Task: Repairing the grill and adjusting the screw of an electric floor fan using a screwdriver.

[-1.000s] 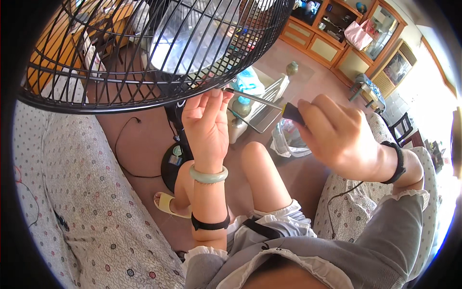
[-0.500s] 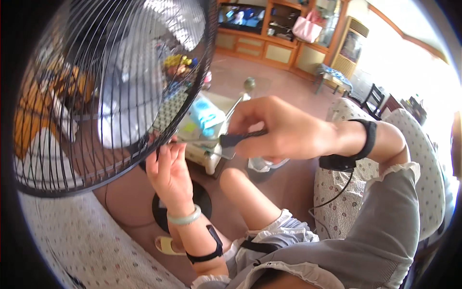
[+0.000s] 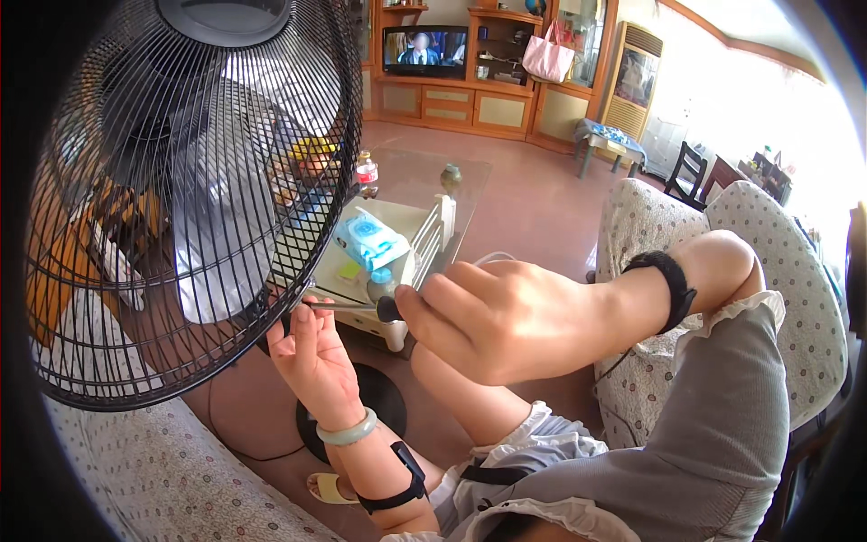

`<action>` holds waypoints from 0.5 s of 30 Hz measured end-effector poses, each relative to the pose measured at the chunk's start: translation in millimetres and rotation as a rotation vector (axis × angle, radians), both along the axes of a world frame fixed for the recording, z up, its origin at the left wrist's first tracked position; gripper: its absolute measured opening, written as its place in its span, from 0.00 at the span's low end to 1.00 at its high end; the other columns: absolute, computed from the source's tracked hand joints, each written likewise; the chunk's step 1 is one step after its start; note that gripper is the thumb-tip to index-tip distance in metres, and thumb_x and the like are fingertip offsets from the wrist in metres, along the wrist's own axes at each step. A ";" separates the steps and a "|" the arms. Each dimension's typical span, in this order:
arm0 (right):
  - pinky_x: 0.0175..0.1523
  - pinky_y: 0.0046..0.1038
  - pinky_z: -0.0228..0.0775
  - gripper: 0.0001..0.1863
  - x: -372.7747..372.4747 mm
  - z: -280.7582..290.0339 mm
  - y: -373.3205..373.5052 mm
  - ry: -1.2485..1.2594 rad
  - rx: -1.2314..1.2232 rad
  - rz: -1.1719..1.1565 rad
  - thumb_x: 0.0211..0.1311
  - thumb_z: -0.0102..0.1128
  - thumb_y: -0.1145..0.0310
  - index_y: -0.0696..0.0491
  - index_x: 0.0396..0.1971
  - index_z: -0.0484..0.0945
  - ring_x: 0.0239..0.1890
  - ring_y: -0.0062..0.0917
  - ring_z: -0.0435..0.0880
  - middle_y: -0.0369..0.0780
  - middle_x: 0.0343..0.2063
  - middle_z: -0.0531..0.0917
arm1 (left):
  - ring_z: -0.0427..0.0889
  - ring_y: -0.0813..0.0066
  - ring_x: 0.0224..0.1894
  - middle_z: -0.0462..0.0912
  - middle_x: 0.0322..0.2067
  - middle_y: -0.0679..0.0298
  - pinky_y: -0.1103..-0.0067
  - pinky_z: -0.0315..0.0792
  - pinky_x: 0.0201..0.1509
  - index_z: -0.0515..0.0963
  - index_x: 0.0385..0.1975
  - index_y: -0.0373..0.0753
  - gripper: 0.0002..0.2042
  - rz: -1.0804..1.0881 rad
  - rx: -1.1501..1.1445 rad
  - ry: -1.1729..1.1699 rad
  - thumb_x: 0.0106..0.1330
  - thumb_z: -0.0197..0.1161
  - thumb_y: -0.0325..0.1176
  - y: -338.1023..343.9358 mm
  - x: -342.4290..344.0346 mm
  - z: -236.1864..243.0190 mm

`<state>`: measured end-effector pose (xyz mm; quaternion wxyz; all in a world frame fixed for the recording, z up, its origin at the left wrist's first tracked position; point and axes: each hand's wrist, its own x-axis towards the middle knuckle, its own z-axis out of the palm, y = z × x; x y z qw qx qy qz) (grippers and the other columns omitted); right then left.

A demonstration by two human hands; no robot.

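Note:
A black fan grille [image 3: 208,334] fills the left side, with translucent blades [image 3: 217,226] behind its wires. My right hand [image 3: 506,316] is closed around the dark handle of a screwdriver [image 3: 350,308], and most of the handle is hidden by my fingers. The thin metal shaft points left toward the lower right part of the grille's rim. There my left hand [image 3: 316,361] is closed in a pinch, thumb and fingertips at the shaft's tip and against the rim. Whatever small piece lies between those fingertips is too small to make out.
Beyond my hands, a low table [image 3: 397,271] holds a blue packet [image 3: 370,239] and a bottle [image 3: 366,173]. A patterned sofa [image 3: 181,470] runs along the lower left, and a matching armchair [image 3: 722,244] stands at right. The fan's round black base [image 3: 379,406] rests on the floor.
The view has shifted, and the fan's round centre cap now shows at the top. My right hand has turned, back toward me, still holding the screwdriver. My left hand stays at the rim.

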<state>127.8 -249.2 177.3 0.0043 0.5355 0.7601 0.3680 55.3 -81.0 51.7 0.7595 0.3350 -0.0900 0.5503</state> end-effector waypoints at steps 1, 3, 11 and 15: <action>0.19 0.20 0.69 0.15 1.2 -3.2 -0.9 -0.032 0.007 -0.011 0.38 0.52 0.71 0.66 0.27 0.70 0.19 0.25 0.75 0.41 0.18 0.70 | 0.73 0.76 0.36 0.73 0.33 0.64 0.76 0.64 0.51 0.67 0.41 0.35 0.11 0.000 -0.001 0.000 0.59 0.54 0.26 -0.5 0.3 0.2; 0.19 0.22 0.69 0.15 0.0 -2.0 0.9 -0.064 0.016 -0.019 0.38 0.53 0.72 0.67 0.27 0.70 0.19 0.26 0.75 0.41 0.17 0.70 | 0.72 0.77 0.38 0.73 0.34 0.64 0.76 0.64 0.51 0.68 0.41 0.36 0.10 -0.035 0.013 -0.025 0.59 0.54 0.26 -0.6 0.1 0.3; 0.20 0.22 0.65 0.14 9.6 22.7 8.5 1.752 -0.640 -0.340 0.50 0.55 0.67 0.64 0.29 0.71 0.18 0.20 0.74 0.40 0.20 0.76 | 0.71 0.74 0.37 0.73 0.33 0.62 0.75 0.63 0.49 0.68 0.42 0.35 0.14 -0.059 -0.031 -0.051 0.55 0.56 0.21 2.7 -4.9 -5.7; 0.19 0.21 0.63 0.14 7.5 6.0 6.1 1.498 -0.503 -0.264 0.49 0.55 0.68 0.62 0.33 0.71 0.16 0.20 0.72 0.41 0.19 0.74 | 0.71 0.73 0.37 0.73 0.31 0.61 0.75 0.65 0.48 0.67 0.43 0.34 0.15 -0.063 -0.045 -0.086 0.54 0.56 0.20 2.7 -0.7 -5.3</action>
